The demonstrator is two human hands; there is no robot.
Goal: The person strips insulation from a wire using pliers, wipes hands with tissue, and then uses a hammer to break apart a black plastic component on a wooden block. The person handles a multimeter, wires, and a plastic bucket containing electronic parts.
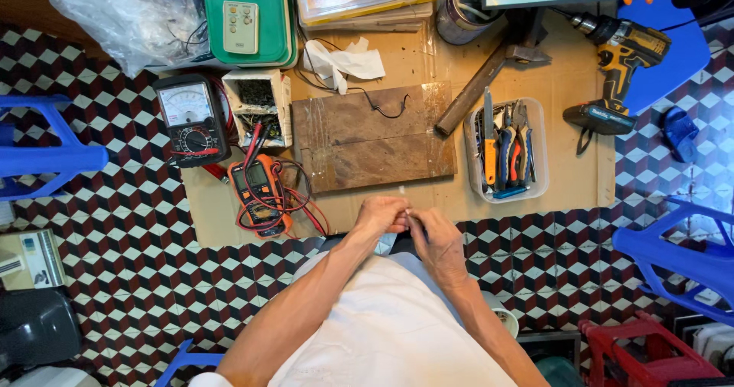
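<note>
While the two hands sit pinched together at the near edge of the cardboard sheet (535, 219), there's a thin white wire (404, 200) poking up between them. Left hand (381, 217) and right hand (436, 238) both have a closed grip on it, fingertips touching. Looks like the fiddly prep stage, maybe twisting or stripping the end; next move probably needs a tool. Just ahead is the brown board (373, 136), orange multimeter (258, 192) to the left, tub of pliers (506, 150) to the right.
</note>
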